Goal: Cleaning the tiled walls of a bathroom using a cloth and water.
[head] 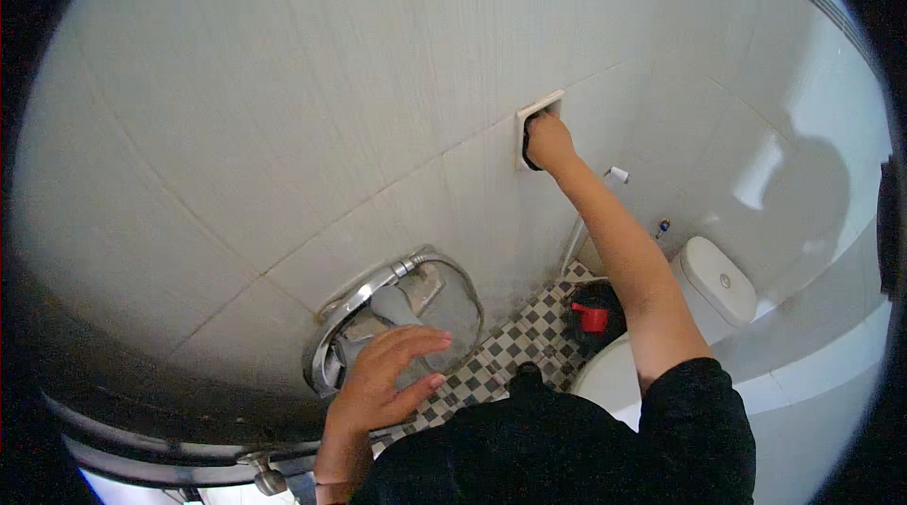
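Observation:
My right hand (552,143) reaches into a small white-framed recess (521,151) in the tiled wall. Its fingertips are hidden inside, and a black thing or dark interior (528,143) shows along the hand's edge. Whether the fingers grip anything there does not show. My left hand (386,377) hovers low in front of me, thumb and fingers apart and nothing between them. Closest to it on the wall is a chrome shower mixer (361,296) with a flexible hose (471,285) looping down from it.
A white toilet cistern (716,282) and bowl (602,377) stand at right. Near them, a red dipper (592,319) lies in or on a black bucket (577,338) on the checkered floor (506,345). A white bidet sprayer (618,174) hangs on the wall. A metal doorknob (269,480) is lower left.

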A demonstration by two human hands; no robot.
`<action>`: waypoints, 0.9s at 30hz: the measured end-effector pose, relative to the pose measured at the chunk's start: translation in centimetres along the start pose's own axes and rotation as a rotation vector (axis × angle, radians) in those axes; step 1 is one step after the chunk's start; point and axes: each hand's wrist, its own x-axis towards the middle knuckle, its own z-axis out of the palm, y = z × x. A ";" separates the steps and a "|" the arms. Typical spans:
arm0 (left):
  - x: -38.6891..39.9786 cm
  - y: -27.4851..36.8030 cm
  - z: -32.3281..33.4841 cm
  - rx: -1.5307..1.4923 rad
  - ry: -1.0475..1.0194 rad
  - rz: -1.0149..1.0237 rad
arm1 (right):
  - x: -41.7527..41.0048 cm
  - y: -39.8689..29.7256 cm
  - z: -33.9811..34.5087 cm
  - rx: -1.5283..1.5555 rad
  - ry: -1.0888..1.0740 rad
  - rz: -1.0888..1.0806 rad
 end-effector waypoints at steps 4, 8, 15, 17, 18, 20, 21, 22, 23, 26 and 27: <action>1.5 1.1 0.7 0.058 -0.024 0.007 | -2.7 -0.9 -3.4 -0.063 -0.125 -0.031; 2.2 1.5 1.3 0.068 -0.001 -0.005 | -3.6 2.7 -5.4 -0.038 -0.272 -0.020; 4.7 2.1 2.7 0.081 -0.004 -0.054 | -0.8 4.8 -0.8 0.300 0.695 -0.036; 4.9 2.2 3.1 0.092 -0.002 -0.077 | -2.1 4.4 1.7 0.326 0.661 -0.032; 4.9 2.2 3.2 0.101 0.011 -0.093 | -2.7 4.0 1.9 0.345 0.653 -0.043; 4.9 1.7 3.7 0.141 0.028 -0.133 | -3.4 3.7 1.4 0.347 0.355 0.027; 5.0 1.5 3.9 0.146 0.039 -0.156 | -3.2 3.9 0.3 0.365 0.339 0.015; 5.2 1.1 3.9 0.122 0.053 -0.142 | -3.0 4.5 -1.6 0.471 0.109 0.164; 5.4 0.9 3.9 0.102 0.063 -0.124 | -3.0 5.2 -2.1 0.569 -0.121 0.315; 5.3 1.1 3.5 0.109 0.103 -0.164 | -3.9 7.1 1.6 1.371 0.017 0.606; 5.3 1.4 3.5 0.107 0.103 -0.176 | -4.8 6.9 4.2 1.371 0.004 0.612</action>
